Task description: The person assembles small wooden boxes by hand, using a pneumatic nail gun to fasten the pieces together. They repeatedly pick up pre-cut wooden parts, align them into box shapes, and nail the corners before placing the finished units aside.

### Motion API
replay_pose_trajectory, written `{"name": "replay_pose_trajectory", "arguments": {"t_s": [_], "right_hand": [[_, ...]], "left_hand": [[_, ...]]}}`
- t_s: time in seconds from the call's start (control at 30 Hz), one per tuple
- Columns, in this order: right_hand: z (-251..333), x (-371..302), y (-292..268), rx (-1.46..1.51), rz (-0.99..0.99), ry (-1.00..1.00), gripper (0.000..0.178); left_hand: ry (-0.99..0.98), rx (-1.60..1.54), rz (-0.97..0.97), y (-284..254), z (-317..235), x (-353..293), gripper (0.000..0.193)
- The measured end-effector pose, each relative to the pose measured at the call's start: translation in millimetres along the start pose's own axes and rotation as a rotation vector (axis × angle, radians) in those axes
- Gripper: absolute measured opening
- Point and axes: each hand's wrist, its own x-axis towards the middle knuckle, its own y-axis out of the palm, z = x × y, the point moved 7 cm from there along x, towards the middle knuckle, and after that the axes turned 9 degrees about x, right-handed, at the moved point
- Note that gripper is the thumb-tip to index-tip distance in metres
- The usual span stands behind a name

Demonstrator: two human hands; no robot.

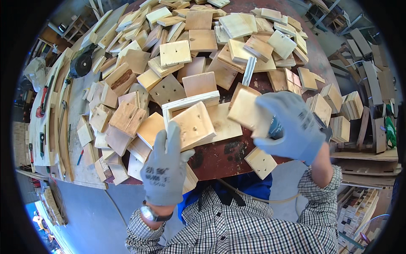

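My left hand (165, 171), in a grey work glove, grips a square wooden block (195, 126) with a small knot, thumb against its near edge. Behind that block lies an L-shaped piece with pale layered edges (192, 101). My right hand (294, 127), also gloved, holds a second square wooden block (247, 109) by its right side, tilted above the table. A dark teal object (275, 128) shows under the right fingers; its kind cannot be made out. Below the right hand, a loose block (260, 164) rests at the near table edge.
A large heap of wooden blocks (175, 53) covers the dark red table (224, 156). Blocks stand stacked at right (351, 105). On the left board lie a black tape reel (81, 65), a red-handled tool (41, 103) and a blue pen (80, 156). A hose (253, 199) hangs below the near edge.
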Motion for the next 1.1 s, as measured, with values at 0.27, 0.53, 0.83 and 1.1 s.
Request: {"name": "replay_pose_trajectory", "arguments": {"t_s": [0.27,0.53,0.83,1.1], "right_hand": [[61,45,73,-0.038,-0.078,-0.226,0.068],[68,49,110,-0.083,0.003,-0.293,0.045],[67,36,99,0.046,-0.129,-0.215,0.052],[37,5,106,0.155,-0.143,0.259,0.075]], "left_hand": [[-0.261,-0.012,-0.352,-26,78,-32,0.054],[-0.200,0.008,-0.340,-3,84,-40,0.060],[-0.212,0.126,-0.275,8,83,-31,0.064],[-0.205,0.235,-0.234,24,85,-26,0.060]]}}
